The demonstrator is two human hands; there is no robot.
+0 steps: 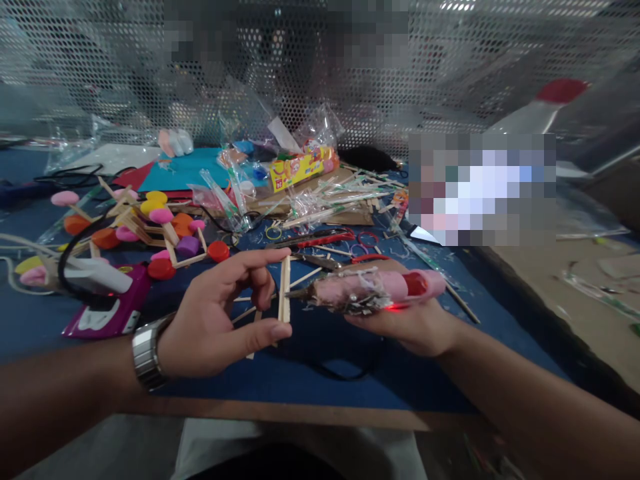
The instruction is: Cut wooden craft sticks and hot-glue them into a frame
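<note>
My left hand (pixel 215 310) pinches short wooden sticks (pixel 285 293) by their ends, between thumb and index finger. They stand upright above the blue table. In my right hand (pixel 415 327) is a pink hot glue gun (pixel 365 288), pointing left and crusted with glue strands. Its dark nozzle (pixel 299 293) meets or nearly meets the side of the sticks. A red light glows under its body. Below and behind the sticks lie loose wooden sticks (pixel 257 327), partly hidden by my left hand.
Stick models with coloured round pieces (pixel 161 215) stand left, beside a purple power strip (pixel 107 313) with cords. Red-handled pliers (pixel 325 238) lie behind my hands. Farther back are a yellow packet (pixel 303 168), plastic-bagged sticks (pixel 325 200) and blue paper (pixel 175 175), before a perforated metal screen (pixel 125 73).
</note>
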